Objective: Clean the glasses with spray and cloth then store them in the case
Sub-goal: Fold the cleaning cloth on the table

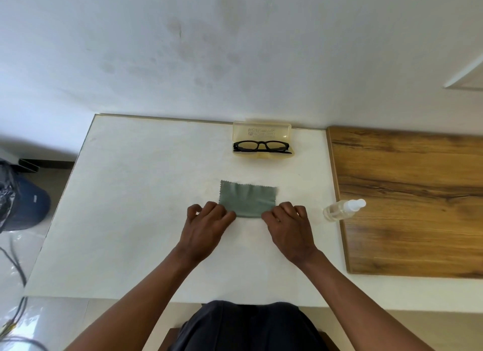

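Black-framed glasses (262, 146) lie folded in the open, translucent yellow case (262, 130) at the table's far edge, the lid standing up behind them. A grey-green cloth (247, 199) lies flat on the white table (146, 193), nearer to me. My left hand (207, 226) pinches the cloth's near left corner and my right hand (288, 226) pinches its near right corner. A small clear spray bottle (342, 209) with a white cap lies on its side to the right of my right hand.
A wooden board (407, 193) covers the table's right side, and the bottle's cap rests against its edge. A white wall stands just behind the case. To the left, off the table, a dark blue cap (28, 207) and cables (15, 267) lie on the floor.
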